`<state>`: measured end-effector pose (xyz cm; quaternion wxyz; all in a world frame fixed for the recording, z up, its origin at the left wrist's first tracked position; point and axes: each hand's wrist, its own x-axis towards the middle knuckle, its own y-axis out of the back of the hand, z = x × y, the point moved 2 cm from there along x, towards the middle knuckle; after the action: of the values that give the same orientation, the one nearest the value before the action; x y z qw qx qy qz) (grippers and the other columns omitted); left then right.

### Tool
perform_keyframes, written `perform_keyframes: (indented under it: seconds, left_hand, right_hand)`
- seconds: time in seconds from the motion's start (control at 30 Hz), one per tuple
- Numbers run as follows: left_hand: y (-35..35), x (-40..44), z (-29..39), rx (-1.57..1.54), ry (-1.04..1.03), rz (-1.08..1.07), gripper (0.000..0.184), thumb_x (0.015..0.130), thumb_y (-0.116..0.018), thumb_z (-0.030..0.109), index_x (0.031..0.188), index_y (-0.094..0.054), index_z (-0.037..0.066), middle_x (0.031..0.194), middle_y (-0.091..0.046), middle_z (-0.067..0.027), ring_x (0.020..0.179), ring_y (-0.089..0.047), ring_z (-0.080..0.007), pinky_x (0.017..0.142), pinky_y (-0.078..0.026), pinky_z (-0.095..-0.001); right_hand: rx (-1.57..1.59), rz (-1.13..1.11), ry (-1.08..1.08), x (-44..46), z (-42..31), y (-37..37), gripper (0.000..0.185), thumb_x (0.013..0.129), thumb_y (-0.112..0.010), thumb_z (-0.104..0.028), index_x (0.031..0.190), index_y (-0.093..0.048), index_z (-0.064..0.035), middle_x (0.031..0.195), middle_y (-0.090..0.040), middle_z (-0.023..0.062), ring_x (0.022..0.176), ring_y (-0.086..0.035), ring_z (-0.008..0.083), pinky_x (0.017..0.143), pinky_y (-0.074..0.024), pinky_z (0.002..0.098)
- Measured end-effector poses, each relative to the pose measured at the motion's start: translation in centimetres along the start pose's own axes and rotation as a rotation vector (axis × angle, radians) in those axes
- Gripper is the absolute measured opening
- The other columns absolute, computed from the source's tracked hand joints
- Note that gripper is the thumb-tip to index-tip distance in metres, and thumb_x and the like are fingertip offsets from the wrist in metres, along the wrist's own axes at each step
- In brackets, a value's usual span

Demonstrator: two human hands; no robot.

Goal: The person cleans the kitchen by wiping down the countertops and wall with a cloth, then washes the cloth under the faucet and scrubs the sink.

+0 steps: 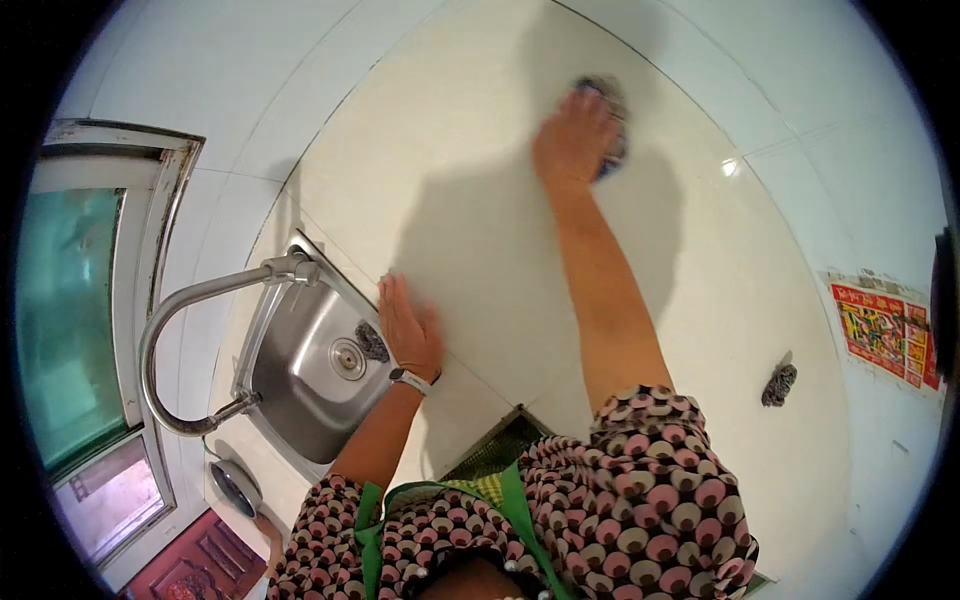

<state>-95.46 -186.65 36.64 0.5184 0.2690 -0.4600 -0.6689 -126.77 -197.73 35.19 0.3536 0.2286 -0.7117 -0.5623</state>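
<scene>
My right hand (pixel 575 142) is stretched far across the pale countertop (pixel 480 140), its fingers over a dark, bunched cloth (pixel 616 125) that it grips against the surface. Motion blurs the hand and cloth. Beside the sink (pixel 305 340), my left hand (pixel 410 330) rests on the counter with its fingers extended, holding nothing. A pale band circles that wrist. In the metal basin, a dark scrubber (pixel 371 341) lies near the drain.
A curved faucet (pixel 190 288) arches over the sink. Another dark scrubber (pixel 779 384) lies on the counter at right. At lower left, another person's hand (pixel 266 527) is by a round pan (pixel 235 488). Tiled walls (pixel 830 170) border the counter; a dark recess (pixel 500 440) is at its front.
</scene>
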Motion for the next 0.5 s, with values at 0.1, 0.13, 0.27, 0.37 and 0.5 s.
perform_keyframes:
  seconds: [0.1,0.13,0.27,0.37,0.5]
  left_hand:
    - [-0.3,-0.1,-0.5,0.003,-0.012,-0.01,0.055,0.087,-0.047,0.023,0.132,-0.032,-0.004,0.138,-0.031,-0.0242,0.13,-0.024,-0.0395,0.107,-0.018,-0.0466]
    - [-0.3,-0.1,-0.7,0.008,0.002,-0.021,0.055,0.087,-0.047,0.023,0.132,-0.032,-0.004,0.138,-0.031,-0.0242,0.13,-0.024,-0.0396,0.107,-0.018,-0.0468]
    - [-0.1,-0.2,-0.2,0.0,-0.065,0.032,0.053,0.087,-0.047,0.025,0.131,-0.033,-0.004,0.137,-0.031,-0.024,0.13,-0.025,-0.0393,0.106,-0.019,-0.0469]
    - [0.5,-0.5,0.6,0.084,-0.226,-0.107,0.049,0.09,-0.043,0.025,0.13,-0.035,-0.003,0.136,-0.033,-0.0251,0.13,-0.025,-0.0396,0.107,-0.019,-0.0473]
    - [1.0,-0.3,0.7,-0.001,-0.229,-0.131,0.049,0.09,-0.045,0.024,0.129,-0.036,-0.003,0.135,-0.035,-0.0246,0.129,-0.028,-0.0402,0.105,-0.022,-0.0475]
  right_hand:
    - [-0.181,0.163,-0.188,-3.2,10.4,1.0,0.045,0.087,-0.041,-0.02,0.128,-0.039,-0.0011,0.133,-0.04,0.0171,0.124,-0.034,0.0338,0.102,-0.0247,0.0471]
    - [-0.185,0.176,-0.255,-4.8,13.5,3.1,0.045,0.082,-0.049,-0.016,0.124,-0.043,-0.0017,0.127,-0.046,0.0158,0.117,-0.042,0.033,0.097,-0.0315,0.0415]
    - [-0.032,0.411,-0.354,-11.2,28.3,4.3,0.045,0.074,-0.044,0.001,0.119,-0.047,0.0061,0.119,-0.053,0.0204,0.11,-0.051,0.03,0.095,-0.0392,0.0391]
    - [0.639,0.459,-0.654,-10.6,28.0,8.9,0.049,0.07,-0.039,0.011,0.119,-0.047,0.0078,0.115,-0.056,0.0193,0.104,-0.055,0.0289,0.087,-0.0464,0.0338]
    - [0.496,0.517,0.125,-9.2,15.1,10.2,0.05,0.073,-0.039,0.013,0.122,-0.047,0.0044,0.118,-0.054,0.0182,0.106,-0.054,0.031,0.088,-0.0448,0.0347]
